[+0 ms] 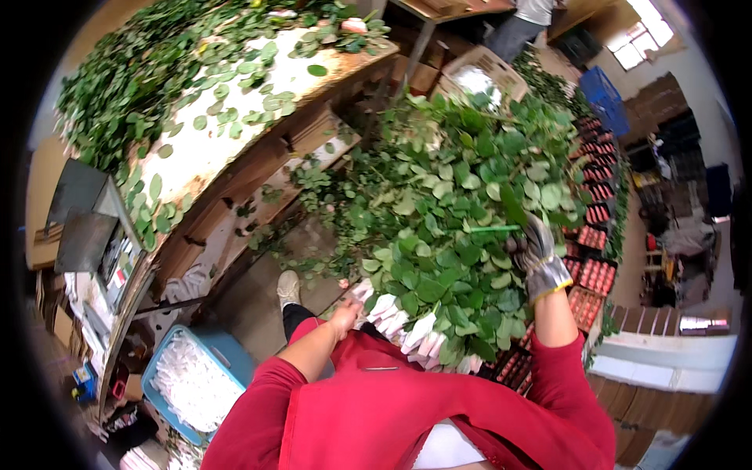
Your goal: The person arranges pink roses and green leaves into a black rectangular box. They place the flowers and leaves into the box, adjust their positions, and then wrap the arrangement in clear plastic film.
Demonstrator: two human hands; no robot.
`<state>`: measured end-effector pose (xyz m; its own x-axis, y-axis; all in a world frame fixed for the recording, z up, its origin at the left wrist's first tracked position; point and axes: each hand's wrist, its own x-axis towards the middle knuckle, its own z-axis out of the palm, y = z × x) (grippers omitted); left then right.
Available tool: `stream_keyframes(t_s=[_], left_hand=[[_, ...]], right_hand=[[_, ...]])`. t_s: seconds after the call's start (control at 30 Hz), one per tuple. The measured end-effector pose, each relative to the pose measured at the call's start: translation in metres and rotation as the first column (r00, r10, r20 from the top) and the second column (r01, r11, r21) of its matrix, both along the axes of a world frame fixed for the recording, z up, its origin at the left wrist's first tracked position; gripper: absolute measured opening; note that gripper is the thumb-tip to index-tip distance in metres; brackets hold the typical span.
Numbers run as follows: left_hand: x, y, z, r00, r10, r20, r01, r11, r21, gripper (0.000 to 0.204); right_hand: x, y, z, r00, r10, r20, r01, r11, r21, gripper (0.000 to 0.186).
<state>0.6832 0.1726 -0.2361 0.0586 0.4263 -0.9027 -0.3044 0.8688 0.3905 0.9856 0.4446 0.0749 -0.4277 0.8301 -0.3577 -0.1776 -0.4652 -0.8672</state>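
The person holds a large bunch of leafy rose stems (454, 235) upside down in front of the body, the foliage spreading up and away and the wrapped flower heads (407, 325) pointing down toward the red sleeves. The right hand (540, 262), in a grey work glove with a yellow cuff edge, is closed around the stems on the bunch's right side, just beside a thin green stick-like piece (493, 229) lying across the leaves. The left hand (345, 317) is bare and rests against the lower left edge of the bunch, touching the white paper sleeves around the heads; whether its fingers are curled or spread cannot be told.

To the left, a long white table (211, 141) curves away, strewn with loose green leaves and more stems. Below it on the floor stands a blue crate (227, 348) filled with white paper pieces. To the right, rows of red rose bunches (599, 235) lie packed side by side. Farther back are a blue crate (607, 98), a pale open basket (489, 66), and another person (525, 23) standing by a table.
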Motion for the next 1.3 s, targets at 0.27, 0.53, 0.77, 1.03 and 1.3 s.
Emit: stream_keyframes(t_s=[0.27,0.53,0.77,1.03,1.3], left_hand=[[-0.068,-0.027,0.014,0.890,-0.161,-0.426,0.147,0.987,-0.064,0.029],[-0.029,0.024,0.078,0.856,-0.153,-0.494,0.379,0.834,0.400,0.048],[-0.098,0.056,0.312,0.886,0.438,-0.153,0.058,0.222,0.973,0.048],[-0.323,-0.007,0.487,0.390,0.903,-0.181,0.845,-0.272,0.460,0.083],[-0.549,-0.061,0.578,-0.060,0.940,-0.336,0.959,0.148,0.242,0.079]], right_hand=[[0.038,-0.005,0.020,0.895,-0.424,0.138,0.427,0.904,0.004,0.037],[-0.021,0.018,0.188,0.920,-0.380,0.099,0.328,0.881,0.341,0.034],[-0.064,0.055,0.311,0.925,-0.374,0.064,0.122,0.453,0.883,0.040],[-0.337,-0.032,0.482,0.968,-0.242,-0.063,0.082,0.071,0.994,0.038],[-0.627,-0.058,0.487,0.988,-0.151,0.029,-0.003,0.168,0.986,0.046]])
